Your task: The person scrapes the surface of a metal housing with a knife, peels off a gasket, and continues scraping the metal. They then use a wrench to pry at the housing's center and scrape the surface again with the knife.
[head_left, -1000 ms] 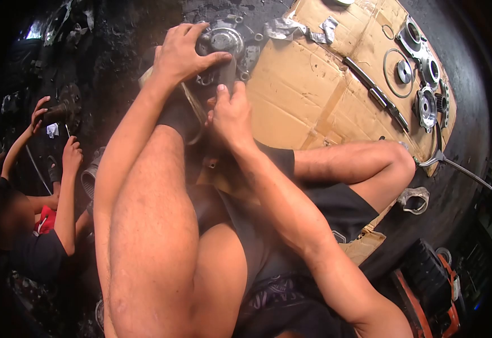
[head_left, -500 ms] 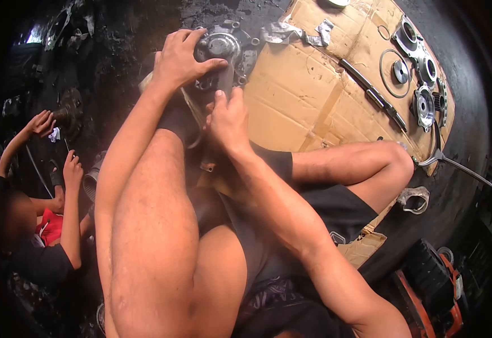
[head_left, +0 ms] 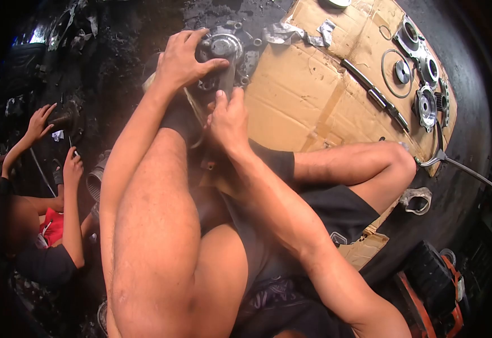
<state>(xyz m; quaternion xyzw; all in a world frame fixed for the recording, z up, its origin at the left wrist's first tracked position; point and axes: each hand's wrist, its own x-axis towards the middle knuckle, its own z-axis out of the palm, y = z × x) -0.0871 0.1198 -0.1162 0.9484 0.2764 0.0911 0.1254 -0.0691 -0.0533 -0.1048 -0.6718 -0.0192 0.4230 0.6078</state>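
A round grey metal housing [head_left: 224,45] with bolt lugs about its rim lies on the dark floor beyond my knees. My left hand [head_left: 185,61] grips its left side, the thumb across the face and the fingers at the far edge. Closed in a fist, my right hand [head_left: 227,119] is just nearer to me than the housing. From this fist a flat grey strip-like tool [head_left: 229,73] reaches onto the housing. The strip is blurred, so its exact kind cannot be made out, and its lower end is hidden in the fist.
Cardboard [head_left: 291,96] on my right bears a dark rod [head_left: 374,94], a large ring [head_left: 389,67] and several metal housings [head_left: 426,107]. A forked metal lever [head_left: 454,162] juts over its edge. On the left, another person's hands [head_left: 40,123] work near a dark shaft part.
My hands keep almost the same places on the housing and the tool. On the left, the other person's upper hand has opened its fingers and moved slightly.
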